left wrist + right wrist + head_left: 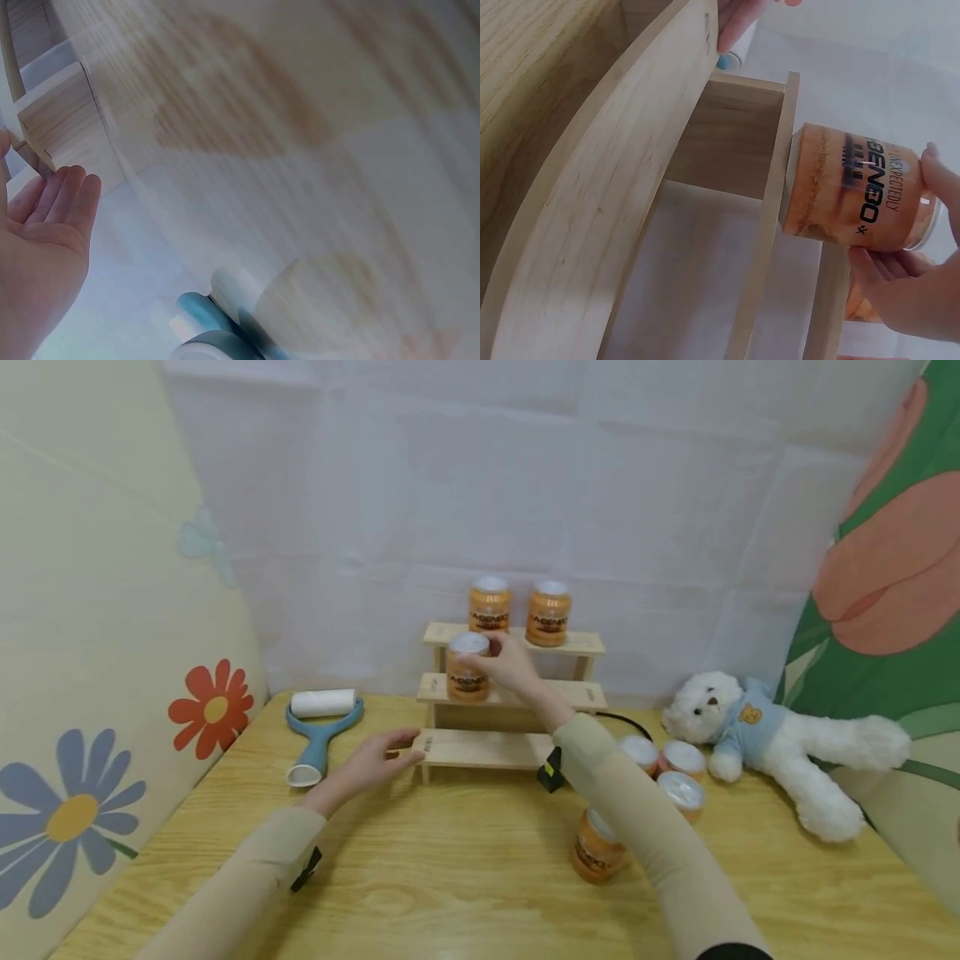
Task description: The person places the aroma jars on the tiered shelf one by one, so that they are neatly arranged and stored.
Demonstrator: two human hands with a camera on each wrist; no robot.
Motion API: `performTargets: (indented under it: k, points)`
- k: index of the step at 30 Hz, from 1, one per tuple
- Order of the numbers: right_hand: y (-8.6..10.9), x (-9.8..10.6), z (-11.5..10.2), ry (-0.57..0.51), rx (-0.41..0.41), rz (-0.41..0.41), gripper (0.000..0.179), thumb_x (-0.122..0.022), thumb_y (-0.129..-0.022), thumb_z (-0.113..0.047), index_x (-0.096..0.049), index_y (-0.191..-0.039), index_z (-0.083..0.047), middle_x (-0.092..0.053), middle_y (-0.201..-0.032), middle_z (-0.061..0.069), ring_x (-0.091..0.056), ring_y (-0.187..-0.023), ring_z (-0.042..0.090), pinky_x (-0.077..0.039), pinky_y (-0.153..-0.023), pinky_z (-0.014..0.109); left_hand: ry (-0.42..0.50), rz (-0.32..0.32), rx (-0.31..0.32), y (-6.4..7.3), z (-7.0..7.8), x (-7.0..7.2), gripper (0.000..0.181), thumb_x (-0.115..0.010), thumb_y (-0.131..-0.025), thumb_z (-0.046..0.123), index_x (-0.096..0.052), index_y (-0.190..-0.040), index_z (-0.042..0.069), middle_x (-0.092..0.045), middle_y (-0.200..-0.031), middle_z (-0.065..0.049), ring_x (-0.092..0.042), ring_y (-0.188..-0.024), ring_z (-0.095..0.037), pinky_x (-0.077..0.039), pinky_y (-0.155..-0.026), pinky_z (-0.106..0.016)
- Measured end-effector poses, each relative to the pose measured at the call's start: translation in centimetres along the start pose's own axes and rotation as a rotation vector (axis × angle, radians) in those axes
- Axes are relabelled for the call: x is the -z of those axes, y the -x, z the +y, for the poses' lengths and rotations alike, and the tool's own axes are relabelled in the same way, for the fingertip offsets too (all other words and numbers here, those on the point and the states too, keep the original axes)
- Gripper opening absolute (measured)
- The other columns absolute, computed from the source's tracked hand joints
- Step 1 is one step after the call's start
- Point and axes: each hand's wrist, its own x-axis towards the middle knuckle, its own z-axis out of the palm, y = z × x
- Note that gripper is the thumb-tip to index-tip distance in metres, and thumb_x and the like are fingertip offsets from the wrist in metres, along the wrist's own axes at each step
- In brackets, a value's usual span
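My right hand (517, 668) grips an orange can (467, 681) with a pale lid, thumb on one side and fingers on the other. The can stands upright at the left part of the middle step (540, 693) of a small wooden three-step rack; its base is right at the board in the right wrist view, where the dark lettering (870, 184) shows. Beside the left end of the lowest step (487, 749), my left hand (378, 760) has its fingertips at the board's corner, fingers fairly straight. Two like cans, one left (489, 606) and one right (549, 617), occupy the top step.
Several more orange cans (596, 852) stand on the table right of the rack, partly behind my right sleeve. A white teddy bear (765, 722) in a blue top lies farther right. Left of the rack lies a blue-handled lint roller (318, 739). White cloth (525, 485) hangs behind.
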Motion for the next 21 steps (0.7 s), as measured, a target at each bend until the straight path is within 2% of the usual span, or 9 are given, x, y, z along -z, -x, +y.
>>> performTargets:
  k: [4,10,21]
  points:
    - [-0.32,-0.21,0.18,0.038,0.01,0.006,0.059,-0.073,-0.082,-0.033,-0.053,-0.129,-0.005,-0.062,-0.116,0.01,-0.06,-0.102,0.021,-0.054,-0.083,0.031,-0.001,-0.008,0.003,-0.09,0.04,-0.01,0.058,-0.057,-0.095,0.029,-0.042,-0.137,-0.006,-0.047,-0.136,-0.026,-0.048,-0.123,-0.04,-0.045,-0.099,-0.049]
    - [-0.68,-0.42,0.17,0.058,0.0,0.015,0.067,-0.072,-0.082,-0.037,-0.047,-0.135,-0.005,-0.058,-0.123,0.01,-0.058,-0.108,0.021,-0.052,-0.088,0.031,-0.006,0.001,-0.001,-0.33,-0.02,-0.03,0.058,-0.057,-0.094,0.031,-0.042,-0.138,-0.006,-0.047,-0.136,-0.026,-0.049,-0.123,-0.04,-0.045,-0.099,-0.049]
    - [-0.73,-0.93,0.23,0.068,0.009,0.016,0.066,-0.07,-0.084,-0.039,-0.046,-0.137,-0.007,-0.057,-0.124,0.009,-0.057,-0.109,0.021,-0.051,-0.088,0.032,-0.029,0.006,-0.012,-0.29,-0.2,-0.11,0.058,-0.057,-0.095,0.031,-0.043,-0.137,-0.007,-0.048,-0.135,-0.027,-0.05,-0.121,-0.041,-0.046,-0.098,-0.049]
